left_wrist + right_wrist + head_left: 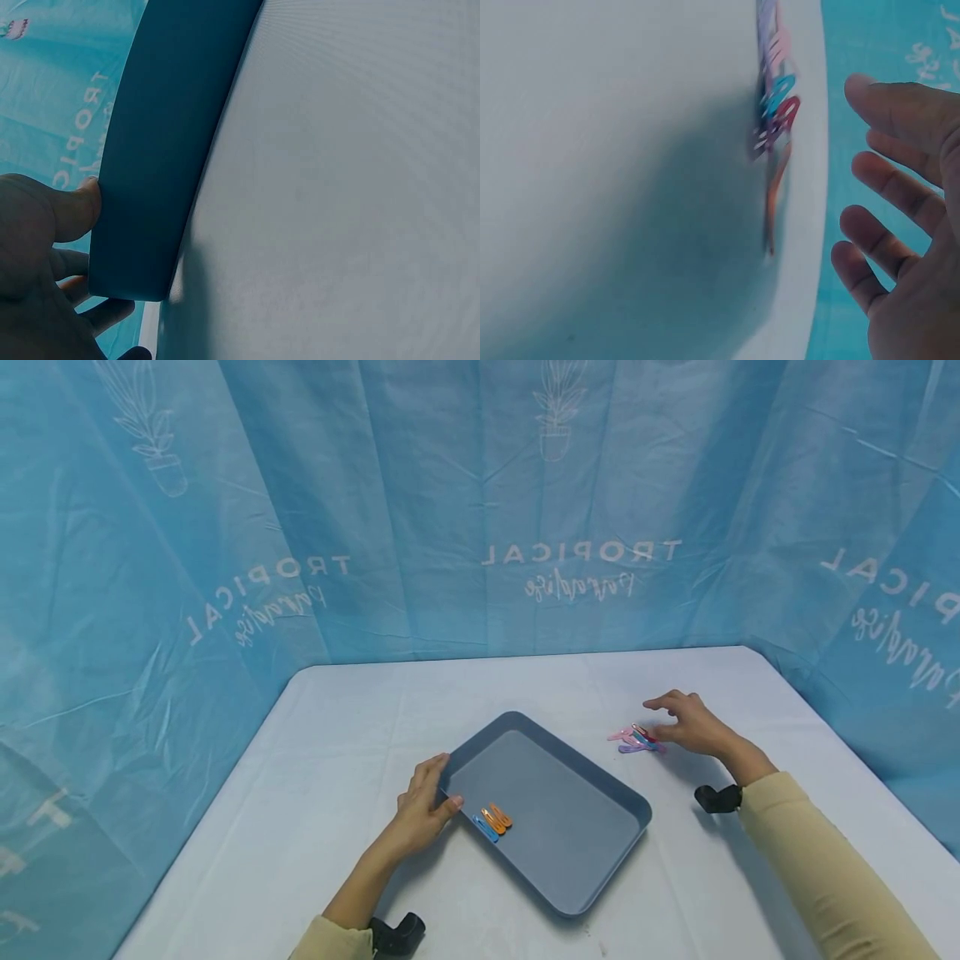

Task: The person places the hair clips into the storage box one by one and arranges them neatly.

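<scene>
A grey-blue rectangular tray (555, 827) lies angled on the table. My left hand (422, 806) holds it at its left corner, thumb over the rim; in the left wrist view the thumb tip meets the edge of the tray wall (161, 172). Inside, near that thumb, lie orange snap hair clips (495, 817) and a blue one (486, 828). Right of the tray is a small pile of hair clips (636, 739) in pink, purple, red and blue. Just above this pile hovers my right hand (693, 724), thumb and fingers apart, nothing between them.
A white cloth (352, 710) covers the table. Behind it and along both sides hangs a blue printed curtain (420, 510). Each wrist wears a black camera mount, the right one (717, 798) close above the table. In the right wrist view, an orange-brown clip (778, 199) lies at the pile's end.
</scene>
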{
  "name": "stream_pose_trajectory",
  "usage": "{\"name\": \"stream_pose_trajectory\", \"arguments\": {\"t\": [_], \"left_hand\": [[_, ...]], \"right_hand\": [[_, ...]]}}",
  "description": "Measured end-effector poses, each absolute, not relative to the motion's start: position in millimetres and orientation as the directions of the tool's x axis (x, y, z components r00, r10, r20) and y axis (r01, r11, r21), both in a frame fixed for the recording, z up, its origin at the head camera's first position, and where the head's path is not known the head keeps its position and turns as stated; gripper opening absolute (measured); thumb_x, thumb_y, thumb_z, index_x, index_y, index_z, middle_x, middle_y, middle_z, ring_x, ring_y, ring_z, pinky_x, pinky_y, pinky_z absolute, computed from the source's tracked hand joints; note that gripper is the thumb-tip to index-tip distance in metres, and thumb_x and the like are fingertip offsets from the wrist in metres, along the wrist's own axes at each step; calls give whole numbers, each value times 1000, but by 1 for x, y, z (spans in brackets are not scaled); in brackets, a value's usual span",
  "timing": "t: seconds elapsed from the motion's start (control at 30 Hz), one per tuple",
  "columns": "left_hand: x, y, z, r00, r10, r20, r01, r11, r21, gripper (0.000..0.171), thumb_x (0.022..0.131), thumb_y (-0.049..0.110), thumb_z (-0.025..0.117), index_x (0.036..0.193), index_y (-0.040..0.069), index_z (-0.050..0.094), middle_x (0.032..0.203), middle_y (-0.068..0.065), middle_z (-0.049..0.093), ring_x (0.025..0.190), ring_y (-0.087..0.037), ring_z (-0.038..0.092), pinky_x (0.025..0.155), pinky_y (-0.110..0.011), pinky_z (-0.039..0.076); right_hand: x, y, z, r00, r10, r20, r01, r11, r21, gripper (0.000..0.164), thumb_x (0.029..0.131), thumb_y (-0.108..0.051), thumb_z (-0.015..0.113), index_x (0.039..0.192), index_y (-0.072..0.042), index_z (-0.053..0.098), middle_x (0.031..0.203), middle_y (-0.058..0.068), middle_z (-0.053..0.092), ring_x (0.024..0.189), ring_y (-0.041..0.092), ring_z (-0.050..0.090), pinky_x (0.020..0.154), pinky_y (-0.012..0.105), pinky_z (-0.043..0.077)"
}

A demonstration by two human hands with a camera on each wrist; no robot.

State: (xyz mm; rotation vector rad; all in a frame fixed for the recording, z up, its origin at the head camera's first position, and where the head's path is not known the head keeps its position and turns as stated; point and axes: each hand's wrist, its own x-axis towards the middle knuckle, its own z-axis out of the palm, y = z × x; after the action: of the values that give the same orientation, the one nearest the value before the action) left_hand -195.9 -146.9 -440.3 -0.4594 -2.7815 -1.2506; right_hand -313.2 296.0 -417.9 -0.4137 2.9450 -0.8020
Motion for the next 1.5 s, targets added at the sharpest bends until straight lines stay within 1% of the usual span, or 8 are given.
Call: {"name": "stream_pose_trajectory", "arguments": {"t": [0.27, 0.5, 0.77, 1.13, 1.27, 1.5], "left_hand": [[-197, -147, -442, -954, 246, 172, 292, 629, 720, 65, 93, 19, 58, 147, 0, 26, 150, -22, 24, 139, -43, 24, 98, -68, 16], [-197, -147, -443, -956, 243, 165, 284, 626, 726, 65, 94, 19, 58, 147, 0, 25, 150, -22, 23, 139, -43, 23, 99, -69, 14], [-197, -147, -443, -956, 244, 165, 285, 624, 727, 65, 94, 20, 57, 147, 0, 25, 150, -21, 23, 139, -43, 23, 99, -68, 15], [-197, -147, -443, -958, 237, 161, 278, 627, 727, 65, 94, 19, 58, 148, 2, 25, 150, -21, 23, 139, -42, 24, 99, -68, 15], [-197, -147, -443, -960, 235, 154, 271, 625, 732, 65, 93, 18, 58, 148, 2, 25, 151, -20, 23, 139, -42, 23, 100, -67, 15], [-196, -147, -442, -960, 233, 157, 271, 624, 733, 65, 93, 17, 58, 148, 1, 25, 150, -21, 23, 139, -42, 23, 99, -67, 15]], "right_hand": [[-317, 305, -429, -973, -230, -22, -192, 858, -476, 50, 86, -20, 66, 132, -4, 53, 130, 22, 47, 113, 39, 38, 88, 53, 43], [-318, 306, -432, -975, -219, -36, -177, 866, -467, 51, 85, -19, 68, 131, -3, 54, 130, 23, 47, 113, 39, 36, 89, 55, 41], [-322, 304, -438, -978, -202, -60, -156, 886, -437, 49, 86, -20, 66, 130, -4, 55, 131, 22, 47, 114, 39, 36, 91, 57, 39], [-321, 297, -437, -974, -217, -63, -174, 898, -403, 50, 85, -23, 66, 130, -6, 56, 131, 22, 48, 115, 40, 37, 91, 57, 40], [-322, 294, -436, -972, -228, -64, -186, 901, -391, 51, 83, -23, 67, 130, -6, 56, 131, 23, 49, 113, 40, 38, 89, 56, 41], [-325, 290, -432, -965, -241, -99, -188, 908, -374, 51, 83, -23, 67, 130, -7, 56, 130, 21, 49, 114, 39, 39, 92, 57, 40]]}}
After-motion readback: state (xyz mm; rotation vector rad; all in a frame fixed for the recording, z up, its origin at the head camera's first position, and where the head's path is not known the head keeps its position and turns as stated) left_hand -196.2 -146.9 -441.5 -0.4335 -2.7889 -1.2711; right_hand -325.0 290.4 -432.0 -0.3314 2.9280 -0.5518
